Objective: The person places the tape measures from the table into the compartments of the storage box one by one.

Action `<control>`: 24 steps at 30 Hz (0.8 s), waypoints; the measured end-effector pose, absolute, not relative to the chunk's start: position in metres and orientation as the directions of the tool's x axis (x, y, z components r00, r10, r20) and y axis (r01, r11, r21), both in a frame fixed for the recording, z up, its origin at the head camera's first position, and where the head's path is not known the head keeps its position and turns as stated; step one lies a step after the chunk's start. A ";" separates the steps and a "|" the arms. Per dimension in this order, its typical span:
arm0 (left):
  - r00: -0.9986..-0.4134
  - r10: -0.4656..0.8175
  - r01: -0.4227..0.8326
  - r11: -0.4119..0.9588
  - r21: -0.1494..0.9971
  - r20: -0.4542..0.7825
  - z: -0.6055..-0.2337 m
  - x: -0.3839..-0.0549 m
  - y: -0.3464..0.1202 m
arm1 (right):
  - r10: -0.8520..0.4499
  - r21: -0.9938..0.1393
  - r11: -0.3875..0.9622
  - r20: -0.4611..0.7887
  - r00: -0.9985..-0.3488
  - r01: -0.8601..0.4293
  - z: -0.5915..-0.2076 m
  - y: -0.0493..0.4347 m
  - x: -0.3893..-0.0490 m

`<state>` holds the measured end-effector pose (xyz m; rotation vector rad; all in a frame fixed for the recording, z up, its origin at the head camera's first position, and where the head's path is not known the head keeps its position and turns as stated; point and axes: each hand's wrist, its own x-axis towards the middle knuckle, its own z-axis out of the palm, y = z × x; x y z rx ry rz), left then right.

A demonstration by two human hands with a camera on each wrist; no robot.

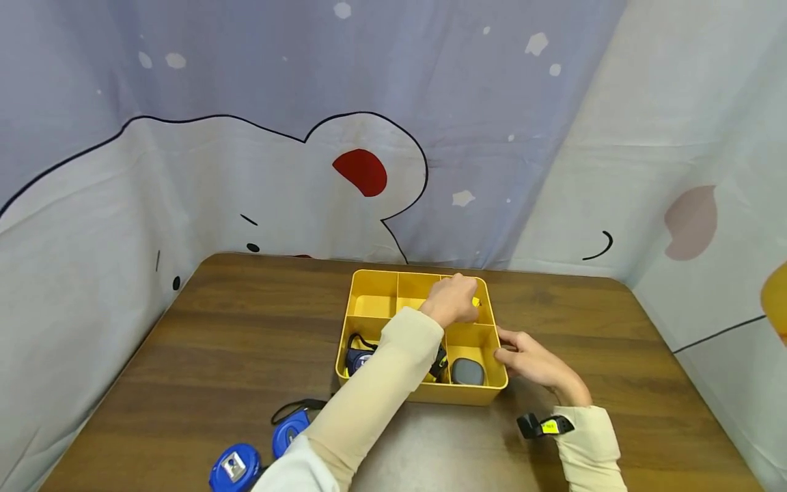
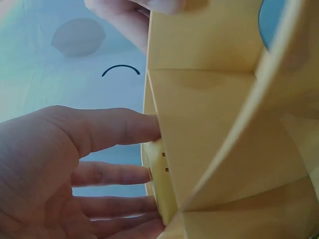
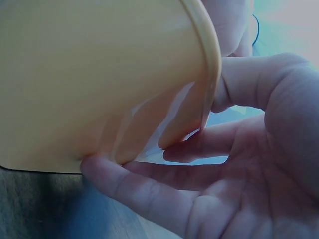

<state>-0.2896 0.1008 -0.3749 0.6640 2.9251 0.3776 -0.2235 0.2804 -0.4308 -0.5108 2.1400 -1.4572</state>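
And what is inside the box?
A rounded grey thing, a dark blue thing with strap, a yellow thing, part of something black. The left sleeve hides anything beneath.

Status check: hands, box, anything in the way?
Left hand at yellow item, far-right compartment. Right hand against right side of yellow box. Left sleeve crosses over box; grip on item unclear.

Brown wood-grain counter (image 1: 233, 328). Far, centre-right: yellow rectangular plastic divided box (image 1: 455, 394). Near left: blue round tape measure with silver label (image 1: 236, 467); just right, blue rounded black-strapped tape measure (image 1: 289, 432), partly hidden.
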 end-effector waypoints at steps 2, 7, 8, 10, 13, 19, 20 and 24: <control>-0.894 0.443 0.412 0.873 0.262 -0.071 -0.374 -0.292 0.101 | -0.562 -0.932 0.362 -0.190 -0.805 -0.033 -0.430 0.280 -0.224; -0.875 0.465 0.424 0.869 0.255 -0.131 -0.371 -0.299 0.103 | -0.567 -0.931 0.364 -0.191 -0.802 -0.036 -0.429 0.278 -0.225; -0.872 0.467 0.423 0.870 0.253 -0.146 -0.370 -0.301 0.103 | -0.563 -0.931 0.363 -0.194 -0.803 -0.030 -0.429 0.278 -0.225; -0.867 0.467 0.420 0.873 0.248 -0.174 -0.368 -0.303 0.105 | -0.564 -0.931 0.363 -0.195 -0.802 -0.029 -0.429 0.278 -0.226; -0.867 0.453 0.405 0.883 0.237 -0.206 -0.365 -0.306 0.108 | -0.563 -0.929 0.369 -0.192 -0.804 -0.037 -0.430 0.277 -0.227; -0.866 0.457 0.416 0.883 0.216 -0.200 -0.368 -0.309 0.109 | -0.558 -0.921 0.387 -0.195 -0.806 -0.045 -0.429 0.276 -0.228; -0.866 0.463 0.424 0.880 0.212 -0.188 -0.370 -0.310 0.109 | -0.557 -0.920 0.389 -0.195 -0.807 -0.047 -0.428 0.276 -0.228; -0.861 0.482 0.453 0.871 0.188 -0.159 -0.375 -0.311 0.109 | -0.555 -0.917 0.393 -0.184 -0.811 -0.061 -0.428 0.276 -0.226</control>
